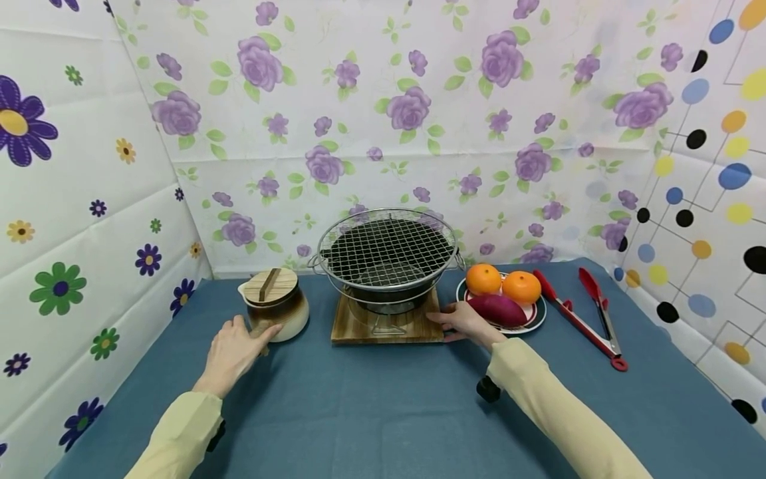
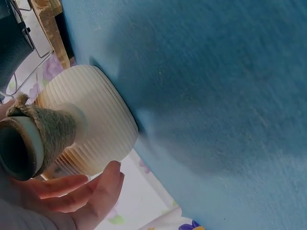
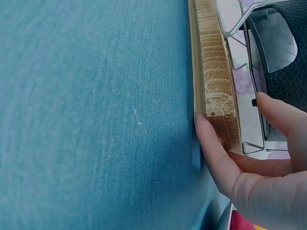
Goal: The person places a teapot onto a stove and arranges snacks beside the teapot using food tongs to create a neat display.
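My left hand point(image 1: 230, 352) is beside the lidded clay pot point(image 1: 293, 318), around its side handle. In the left wrist view, the hollow, rope-wrapped handle point(image 2: 57, 129) lies between thumb and fingers. These fingers point(image 2: 98, 189) extend loosely past the handle, fingertips near the ribbed pot wall. My right hand point(image 1: 469, 322) pinches the right front corner of a wooden board point(image 1: 353, 326). One finger is at the board's lower edge, the thumb above its top, in the right wrist view. On the board stands a round black grill with a wire mesh point(image 1: 389, 256).
Right of the board, a plate point(image 1: 541, 318) holds two oranges point(image 1: 522, 287) and a purple sweet potato point(image 1: 498, 310), close to my right hand. Red-handled tongs point(image 1: 589, 326) lie farther right. Patterned cloth walls point(image 1: 383, 133) enclose the blue-covered table point(image 1: 359, 406).
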Motion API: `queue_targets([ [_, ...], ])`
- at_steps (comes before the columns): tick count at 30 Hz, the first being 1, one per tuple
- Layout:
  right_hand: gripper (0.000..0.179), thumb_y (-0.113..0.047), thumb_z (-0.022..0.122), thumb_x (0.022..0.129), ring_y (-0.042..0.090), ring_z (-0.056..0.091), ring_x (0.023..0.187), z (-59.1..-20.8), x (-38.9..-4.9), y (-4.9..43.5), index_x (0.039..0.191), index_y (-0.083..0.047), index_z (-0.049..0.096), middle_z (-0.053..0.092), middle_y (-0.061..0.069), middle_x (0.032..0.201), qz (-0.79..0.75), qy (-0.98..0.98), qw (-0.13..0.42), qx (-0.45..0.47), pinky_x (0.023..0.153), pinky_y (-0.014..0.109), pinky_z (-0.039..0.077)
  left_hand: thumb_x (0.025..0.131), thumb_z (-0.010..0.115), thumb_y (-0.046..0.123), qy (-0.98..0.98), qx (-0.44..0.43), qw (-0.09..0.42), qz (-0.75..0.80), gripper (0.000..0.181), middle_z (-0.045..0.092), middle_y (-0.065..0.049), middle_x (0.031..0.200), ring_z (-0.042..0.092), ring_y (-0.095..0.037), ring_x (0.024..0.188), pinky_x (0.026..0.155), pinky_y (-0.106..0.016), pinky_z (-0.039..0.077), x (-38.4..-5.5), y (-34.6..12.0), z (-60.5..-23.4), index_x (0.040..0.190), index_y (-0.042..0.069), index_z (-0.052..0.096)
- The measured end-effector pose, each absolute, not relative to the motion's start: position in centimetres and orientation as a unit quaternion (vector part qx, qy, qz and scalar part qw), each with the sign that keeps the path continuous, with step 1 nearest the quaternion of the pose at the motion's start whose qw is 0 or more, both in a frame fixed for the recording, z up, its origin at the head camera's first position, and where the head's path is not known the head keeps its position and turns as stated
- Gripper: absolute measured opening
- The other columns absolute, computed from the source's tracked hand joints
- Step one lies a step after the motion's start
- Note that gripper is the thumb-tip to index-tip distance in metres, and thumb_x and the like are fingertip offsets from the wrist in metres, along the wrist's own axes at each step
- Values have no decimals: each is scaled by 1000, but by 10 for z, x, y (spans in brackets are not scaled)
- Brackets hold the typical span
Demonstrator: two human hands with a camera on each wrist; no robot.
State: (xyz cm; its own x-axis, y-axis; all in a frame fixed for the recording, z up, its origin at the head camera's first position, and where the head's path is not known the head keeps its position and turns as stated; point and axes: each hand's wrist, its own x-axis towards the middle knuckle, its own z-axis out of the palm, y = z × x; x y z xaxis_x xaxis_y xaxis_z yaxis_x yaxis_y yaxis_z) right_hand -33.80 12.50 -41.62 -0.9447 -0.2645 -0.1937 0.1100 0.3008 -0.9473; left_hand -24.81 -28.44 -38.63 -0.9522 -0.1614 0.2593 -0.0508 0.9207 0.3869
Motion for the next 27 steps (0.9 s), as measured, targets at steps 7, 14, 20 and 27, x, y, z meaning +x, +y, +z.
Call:
queue_targets([
  [7, 46, -14, 67, 84, 25, 57, 86, -419, -341, 124, 115, 15, 50, 58, 18, 102, -584, 796, 148, -60, 66, 38, 53, 82, 53, 59, -968, 63, 130, -205, 71, 50, -23, 80, 52, -39, 72, 63, -54, 43, -249, -281, -386, 92, -11, 48],
  [14, 48, -11, 68, 82, 25, 58, 84, -420, -340, 123, 116, 17, 48, 56, 21, 105, -575, 803, 141, -61, 65, 37, 53, 82, 55, 55, -968, 74, 121, -207, 70, 53, -25, 81, 54, -41, 73, 63, -53, 44, -251, -276, -387, 97, -14, 49],
  [20, 48, -10, 68, 82, 25, 58, 83, -421, -340, 123, 116, 17, 48, 57, 20, 103, -566, 811, 135, -59, 64, 36, 54, 84, 58, 47, -965, 77, 133, -211, 65, 54, -32, 89, 54, -46, 81, 68, -56, 44, -253, -269, -386, 100, -15, 50],
  [27, 48, -8, 68, 82, 25, 59, 83, -421, -339, 122, 117, 17, 47, 56, 23, 107, -565, 813, 131, -57, 65, 37, 54, 85, 61, 35, -961, 78, 151, -216, 48, 56, -28, 79, 56, -40, 71, 60, -51, 45, -254, -268, -389, 92, -12, 53],
])
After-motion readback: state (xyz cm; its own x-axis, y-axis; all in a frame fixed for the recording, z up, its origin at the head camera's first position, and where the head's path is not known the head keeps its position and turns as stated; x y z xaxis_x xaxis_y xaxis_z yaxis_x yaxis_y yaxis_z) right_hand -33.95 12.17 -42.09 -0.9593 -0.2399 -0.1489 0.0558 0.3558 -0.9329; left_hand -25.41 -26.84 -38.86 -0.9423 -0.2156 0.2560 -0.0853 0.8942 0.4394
